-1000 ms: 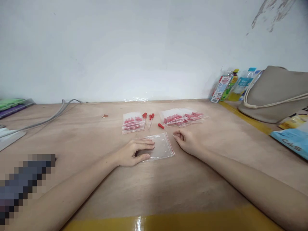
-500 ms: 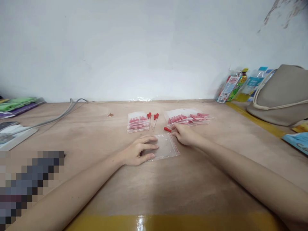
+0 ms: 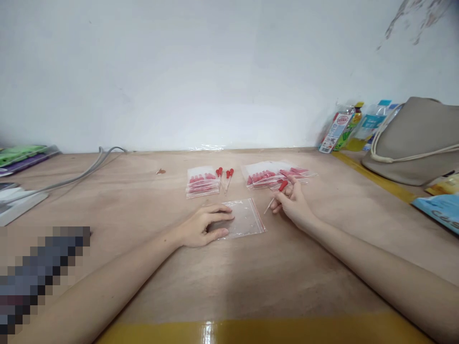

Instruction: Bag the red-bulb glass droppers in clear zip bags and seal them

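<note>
My left hand (image 3: 206, 225) lies with fingers spread on the left part of a clear zip bag (image 3: 245, 220), which is flat on the table. The bag's red-lined zip edge faces right. My right hand (image 3: 292, 200) pinches a dropper (image 3: 283, 186) with a red rubber bulb and a thin clear tube. Its bulb points up and right, and the tube slants down toward the bag's zip edge. Beyond the bag lie several loose red-bulbed droppers (image 3: 229, 174). Zip bags with red droppers are stacked at the left (image 3: 202, 182) and at the right (image 3: 263, 174).
A grey cable (image 3: 84, 170) runs along the left side, near green and purple packets (image 3: 30, 157). Drink bottles (image 3: 371, 126) and a grey-brown bag (image 3: 412, 143) stand at the back right. A blue packet (image 3: 439, 210) lies at the right edge. Yellow tape (image 3: 244, 329) lines the front edge.
My right hand has moved right, away from the zip edge, and turned the dropper so its tube points down toward the bag. My left hand stays on the bag. The view has shifted slightly.
</note>
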Action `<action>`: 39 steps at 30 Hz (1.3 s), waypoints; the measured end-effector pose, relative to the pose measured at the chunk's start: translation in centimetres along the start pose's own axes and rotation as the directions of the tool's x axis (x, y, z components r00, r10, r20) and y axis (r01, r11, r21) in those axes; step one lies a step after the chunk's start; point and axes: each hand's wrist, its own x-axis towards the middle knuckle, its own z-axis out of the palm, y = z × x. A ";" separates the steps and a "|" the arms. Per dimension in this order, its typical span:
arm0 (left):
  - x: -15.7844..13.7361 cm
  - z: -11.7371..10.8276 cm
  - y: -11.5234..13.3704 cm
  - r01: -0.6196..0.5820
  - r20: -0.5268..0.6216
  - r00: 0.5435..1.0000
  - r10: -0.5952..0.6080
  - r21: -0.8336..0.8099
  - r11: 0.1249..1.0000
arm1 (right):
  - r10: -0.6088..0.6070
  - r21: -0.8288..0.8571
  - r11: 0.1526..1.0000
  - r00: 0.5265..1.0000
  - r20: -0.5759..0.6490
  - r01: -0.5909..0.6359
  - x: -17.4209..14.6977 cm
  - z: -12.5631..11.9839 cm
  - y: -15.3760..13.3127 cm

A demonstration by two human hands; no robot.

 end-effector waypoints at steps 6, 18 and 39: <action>0.0 0.1 -0.1 -0.007 0.000 1.000 0.007 0.009 1.000 | -0.005 0.045 0.999 1.000 -0.013 0.006 -0.1 0.8 0.4; 0.1 0.2 -0.2 0.034 -0.023 0.999 -0.033 0.033 0.999 | 0.080 0.092 0.990 0.963 0.257 -0.107 -0.9 -0.2 0.2; 0.3 0.1 -0.3 0.037 0.000 0.999 -0.037 0.006 0.999 | 0.113 0.156 0.949 0.756 0.645 -0.274 -1.2 0.2 -0.7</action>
